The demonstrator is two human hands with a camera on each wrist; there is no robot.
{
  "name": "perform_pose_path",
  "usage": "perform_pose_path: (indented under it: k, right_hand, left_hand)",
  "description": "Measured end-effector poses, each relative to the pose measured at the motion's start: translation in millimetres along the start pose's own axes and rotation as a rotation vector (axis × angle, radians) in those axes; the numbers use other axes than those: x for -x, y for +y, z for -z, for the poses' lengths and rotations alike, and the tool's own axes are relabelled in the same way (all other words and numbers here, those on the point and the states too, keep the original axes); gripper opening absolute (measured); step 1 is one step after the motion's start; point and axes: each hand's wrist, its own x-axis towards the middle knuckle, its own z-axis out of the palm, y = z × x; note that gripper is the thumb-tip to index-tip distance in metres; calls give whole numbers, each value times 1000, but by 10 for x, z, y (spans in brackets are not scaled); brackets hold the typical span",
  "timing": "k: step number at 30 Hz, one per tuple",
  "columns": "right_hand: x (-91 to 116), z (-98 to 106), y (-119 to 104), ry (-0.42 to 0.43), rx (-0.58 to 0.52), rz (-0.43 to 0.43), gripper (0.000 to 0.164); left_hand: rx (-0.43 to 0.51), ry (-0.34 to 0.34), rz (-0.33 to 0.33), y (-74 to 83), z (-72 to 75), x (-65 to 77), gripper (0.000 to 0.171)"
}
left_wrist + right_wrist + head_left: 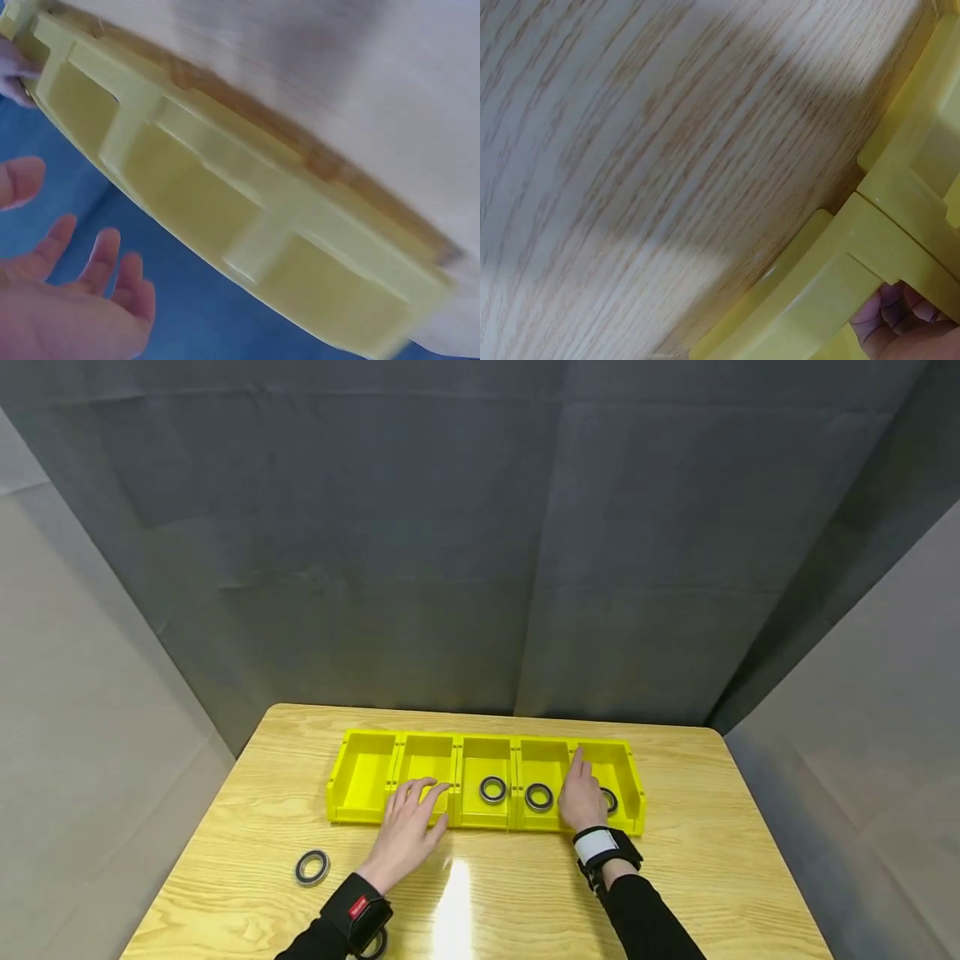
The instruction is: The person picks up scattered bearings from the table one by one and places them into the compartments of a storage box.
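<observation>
Fingers (99,266) spread and released on the left hand (405,839), hovering at the second bin from the left, apart from the yellow plastic in a blurry left wrist view. Over to the right hand (582,797), down at the fifth bin, forefinger stretched along the divider, fingertips bent behind the front wall in the right wrist view; grasping or not, cannot tell.

And the rings: dark faces, bright metal rims, all lying flat in the bins. One in the third bin (483,790), one in the fourth (529,798), one in the fifth (615,802), partly hidden by the right hand. Two more outside: one on the wood at left (301,868), one half covered beside the left wristband (360,914). Five bins (483,820) side by side, glossy yellow, in one straight row.

Below, a pale wood-grain worktop (225,860), with a white glare patch (453,902) between the forearms. Behind, a creased dark grey cloth (375,543); lighter grey panels left (90,693) and right (877,735).

Out to the edges: rounded far corners, back edge near the bins, sides slanting outward, near edge out of frame. Narrow strip behind the row, wider stretch to the right, good room in front between the arms, and more at left around the loose ring.
</observation>
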Motion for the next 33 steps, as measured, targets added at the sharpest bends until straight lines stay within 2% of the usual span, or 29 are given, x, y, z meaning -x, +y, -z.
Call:
perform_pose_path:
  k: [4,8,11,13,15,17,20,22,24,29,33]
  right_hand:
    - [-7,-15,2,-2,-8,0,69]
    - [16,-16,-15,10,-19,2,68]
    - [29,-15,-21,19,-17,12,67]
    - [28,-11,-20,26,-16,15,67]
    - [26,-5,-16,24,-11,14,67]
    - [23,-2,-11,17,-7,10,67]
    - [22,-4,-3,0,0,2,68]
    - [21,-8,3,-5,-1,2,69]
    - [21,-7,5,-6,-1,0,70]
    - [24,8,1,2,-7,4,70]
    - [19,11,1,1,-10,0,70]
  left_hand:
    - [6,-61,66,-181,195,273,41]
    - [27,-213,100,-335,371,553,36]
    - [106,-368,98,-461,480,751,38]
    - [202,-484,96,-563,509,865,43]
    - [297,-584,89,-675,487,966,47]
    - [350,-650,53,-783,418,1051,49]
    - [360,-664,-74,-912,278,1148,44]
    - [339,-635,-161,-946,212,1182,40]
    - [349,-594,-219,-953,174,1196,35]
    - [396,-499,-319,-946,135,1167,31]
    - [379,-466,-343,-934,132,1132,33]
